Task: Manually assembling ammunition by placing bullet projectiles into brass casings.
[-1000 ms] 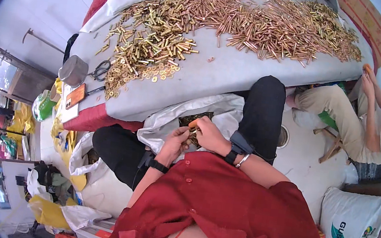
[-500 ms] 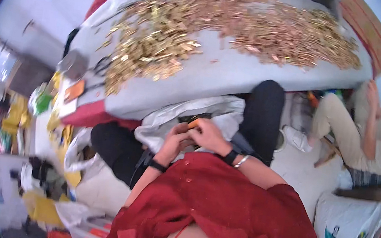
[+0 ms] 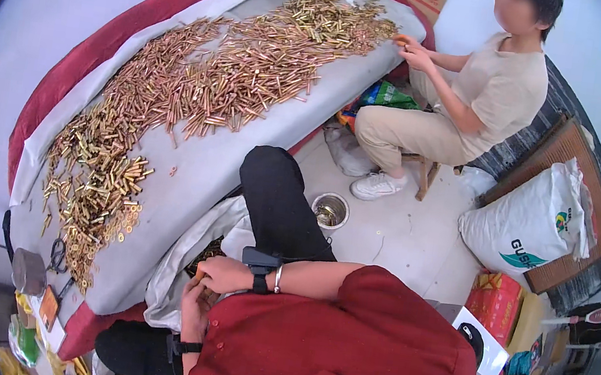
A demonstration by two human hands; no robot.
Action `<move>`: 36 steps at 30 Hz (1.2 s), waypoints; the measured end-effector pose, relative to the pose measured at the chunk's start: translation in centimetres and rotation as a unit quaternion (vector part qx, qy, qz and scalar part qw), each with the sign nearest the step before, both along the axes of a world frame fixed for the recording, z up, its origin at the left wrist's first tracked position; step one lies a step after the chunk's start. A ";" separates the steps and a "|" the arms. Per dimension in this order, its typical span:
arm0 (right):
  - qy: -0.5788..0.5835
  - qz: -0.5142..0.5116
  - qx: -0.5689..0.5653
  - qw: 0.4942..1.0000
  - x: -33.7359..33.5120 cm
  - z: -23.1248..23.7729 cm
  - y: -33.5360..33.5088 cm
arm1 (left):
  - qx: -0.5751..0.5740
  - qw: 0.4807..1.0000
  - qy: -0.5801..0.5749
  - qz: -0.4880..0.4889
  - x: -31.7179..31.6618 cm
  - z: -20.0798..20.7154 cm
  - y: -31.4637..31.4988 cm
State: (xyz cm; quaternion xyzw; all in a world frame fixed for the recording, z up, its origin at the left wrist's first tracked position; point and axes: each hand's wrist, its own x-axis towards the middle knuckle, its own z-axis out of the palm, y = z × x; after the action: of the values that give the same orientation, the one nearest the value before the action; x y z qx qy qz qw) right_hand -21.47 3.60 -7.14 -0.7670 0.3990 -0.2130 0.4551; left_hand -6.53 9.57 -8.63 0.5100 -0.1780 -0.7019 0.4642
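My right hand (image 3: 230, 275) and my left hand (image 3: 194, 308) meet over my lap, fingers bent and pressed together. A small orange piece (image 3: 199, 274) shows at the right fingertips; whether it is worn or held I cannot tell. What else the fingers hold is hidden. Just beyond them, between my knees, lies an open white sack (image 3: 176, 266) with dark metal bits (image 3: 211, 250) in it. On the grey-covered table ahead spread many copper-coloured metal sleeves (image 3: 234, 88), brass-coloured ones (image 3: 107, 188) and a heap of small washers (image 3: 83, 254).
At the table's far right a seated co-worker (image 3: 495, 92) holds both hands over its edge. A round metal tin (image 3: 330, 211) with small parts stands on the floor. Scissors (image 3: 58, 254), a grey can (image 3: 28, 271) and an orange-cased phone (image 3: 49, 308) lie left. A stuffed white sack (image 3: 524, 221) leans right.
The view has swung to the right, bringing the co-worker and the right-hand sack fully in. My hands stay together by the open sack. The co-worker's hands now show at the table edge.
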 end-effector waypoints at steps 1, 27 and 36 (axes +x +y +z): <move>0.002 0.009 0.001 1.000 -0.1 0.2 0.0 | -0.001 1.000 0.000 -0.003 0.2 -0.5 -0.1; 0.076 -0.263 -0.415 0.868 -9.1 10.7 -6.6 | -0.148 0.801 -0.369 0.448 24.2 13.1 2.5; 0.228 -0.252 -0.426 0.838 -9.1 9.2 -9.1 | -0.003 0.696 -0.502 0.514 40.3 13.6 -3.3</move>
State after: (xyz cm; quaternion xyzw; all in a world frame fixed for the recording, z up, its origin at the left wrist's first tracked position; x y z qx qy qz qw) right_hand -30.56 -5.45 2.02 -0.7851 0.5408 -0.2881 -0.0902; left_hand 33.77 6.29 4.99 0.7971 -0.0972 0.0069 0.5959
